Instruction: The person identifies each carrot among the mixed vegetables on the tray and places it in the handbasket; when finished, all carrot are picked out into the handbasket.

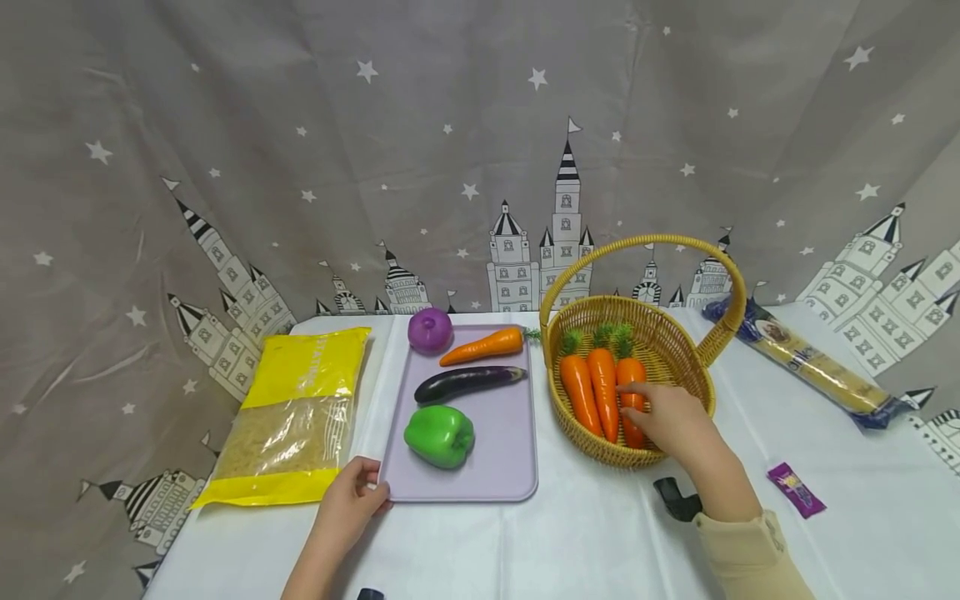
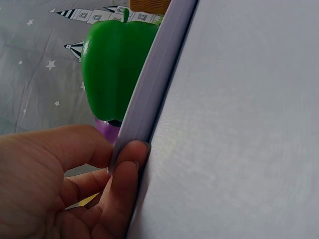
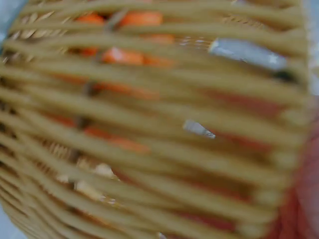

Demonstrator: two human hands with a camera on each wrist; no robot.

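Note:
My left hand [image 1: 352, 497] pinches the near left corner of a lilac tray [image 1: 498, 471], thumb and fingers about its rim in the left wrist view. On the tray lie a green bell pepper [image 1: 439, 436], an eggplant [image 1: 468, 383], a carrot [image 1: 483, 346] and a purple onion [image 1: 431, 331] at the far left corner. My right hand [image 1: 670, 414] reaches over the near right rim of a wicker basket [image 1: 570, 429]. Its fingers lie over the rightmost of three carrots [image 1: 632, 371]; their grip is unclear. The basket's weave hides most of this in the right wrist view.
A yellow bag of dry food [image 1: 288, 421] lies left of the tray. Right of the basket is a long packet of pasta [image 1: 813, 360], with a small purple packet [image 1: 797, 490] nearer me. The basket's tall handle [image 1: 637, 242] arches up before a grey curtain [image 1: 420, 125].

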